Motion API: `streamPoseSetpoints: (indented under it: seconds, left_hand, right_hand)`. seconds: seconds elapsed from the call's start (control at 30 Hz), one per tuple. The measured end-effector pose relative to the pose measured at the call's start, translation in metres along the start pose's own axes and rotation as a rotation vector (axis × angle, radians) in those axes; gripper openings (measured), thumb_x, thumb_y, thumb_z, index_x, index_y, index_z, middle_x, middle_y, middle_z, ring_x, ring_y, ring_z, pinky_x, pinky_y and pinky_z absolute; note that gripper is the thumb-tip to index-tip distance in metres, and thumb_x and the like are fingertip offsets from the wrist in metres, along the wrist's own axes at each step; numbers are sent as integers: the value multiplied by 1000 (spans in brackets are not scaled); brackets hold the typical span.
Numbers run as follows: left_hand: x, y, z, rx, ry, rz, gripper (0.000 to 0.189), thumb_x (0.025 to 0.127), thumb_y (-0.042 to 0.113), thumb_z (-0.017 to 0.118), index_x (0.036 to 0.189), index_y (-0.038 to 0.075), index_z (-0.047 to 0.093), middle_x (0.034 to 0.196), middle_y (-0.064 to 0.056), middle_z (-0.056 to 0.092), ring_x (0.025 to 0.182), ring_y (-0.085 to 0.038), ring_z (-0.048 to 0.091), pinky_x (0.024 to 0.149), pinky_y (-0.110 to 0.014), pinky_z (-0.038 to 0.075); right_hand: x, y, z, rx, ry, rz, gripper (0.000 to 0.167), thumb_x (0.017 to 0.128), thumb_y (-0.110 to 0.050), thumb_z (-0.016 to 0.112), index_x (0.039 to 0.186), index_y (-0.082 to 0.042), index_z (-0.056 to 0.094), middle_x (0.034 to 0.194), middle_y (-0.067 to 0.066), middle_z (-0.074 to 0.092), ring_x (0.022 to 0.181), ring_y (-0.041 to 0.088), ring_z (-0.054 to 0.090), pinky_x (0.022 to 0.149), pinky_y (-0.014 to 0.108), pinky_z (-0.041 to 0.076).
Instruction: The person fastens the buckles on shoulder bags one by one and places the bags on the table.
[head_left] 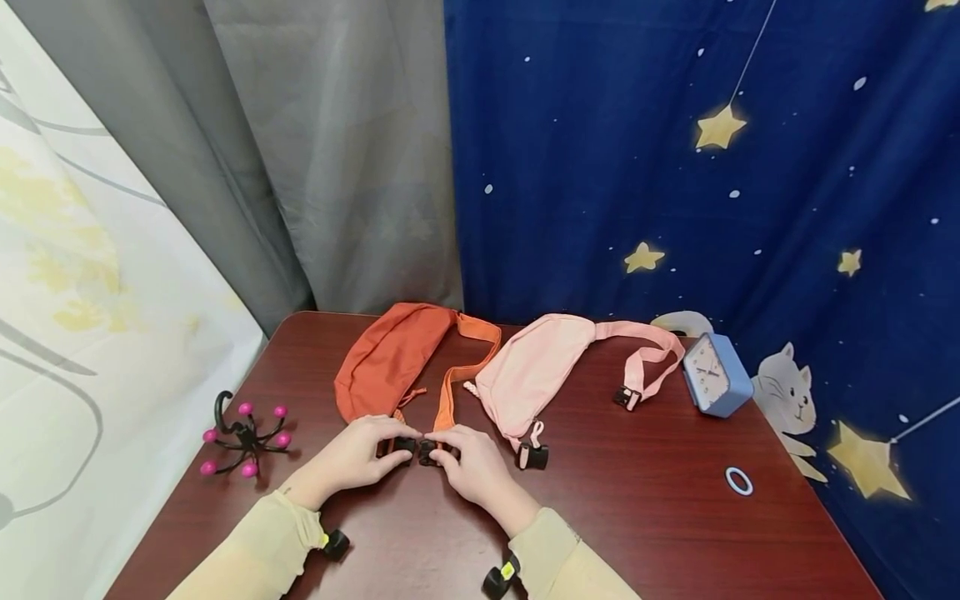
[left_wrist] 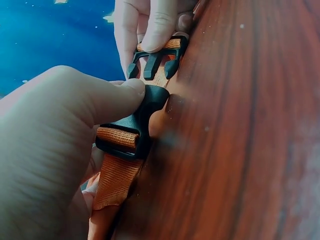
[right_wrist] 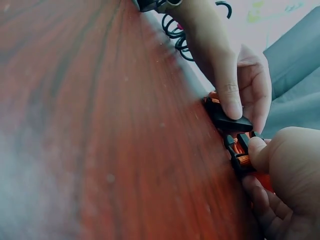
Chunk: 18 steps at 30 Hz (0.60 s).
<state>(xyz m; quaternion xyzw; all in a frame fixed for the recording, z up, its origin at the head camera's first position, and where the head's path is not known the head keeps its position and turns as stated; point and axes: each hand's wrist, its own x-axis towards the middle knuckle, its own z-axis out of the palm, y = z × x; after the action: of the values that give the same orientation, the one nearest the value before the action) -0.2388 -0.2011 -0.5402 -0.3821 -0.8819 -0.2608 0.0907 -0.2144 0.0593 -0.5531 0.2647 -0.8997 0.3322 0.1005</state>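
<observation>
An orange-red waist bag (head_left: 397, 354) lies at the back left of the table, its orange strap (head_left: 447, 392) looping toward me. My left hand (head_left: 360, 454) pinches the black socket half of its buckle (left_wrist: 142, 117), thumb on top. Facing it, my right hand (head_left: 476, 467) pinches the pronged half (left_wrist: 154, 59) between thumb and fingers. The two halves are apart, with a small gap between prongs and socket. Both are held just at the table surface. The undersides of the halves are hidden by my fingers.
A pink waist bag (head_left: 536, 371) lies right of the orange one, its black buckle (head_left: 533, 456) near my right hand. A blue clock (head_left: 717, 375) and a pale ring (head_left: 738, 481) are at right. A black hook rack (head_left: 246, 437) with pink tips stands at left.
</observation>
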Motion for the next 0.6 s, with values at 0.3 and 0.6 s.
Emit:
streamPoseSetpoints:
  seconds: [0.3,0.6]
  left_hand:
    - [-2,-1,4,12,20,13,32,96,23,85,128,29,80,114,18,78,91,-2,61,84,-30,55]
    - [-3,0,3,-8,33,-3,32,96,24,86,127,31,81,116,19,78,94,-2,64,85,-30,56]
  right_hand:
    - [1,2,7,83,24,20,24,102,-22,79,125,-21,80,102,-3,81,77,0,65,71,16,51]
    - [2,4,13,180,56,49,20,98,-19,84,113,-16,72,94,-1,81,79,4,75,73,18,59]
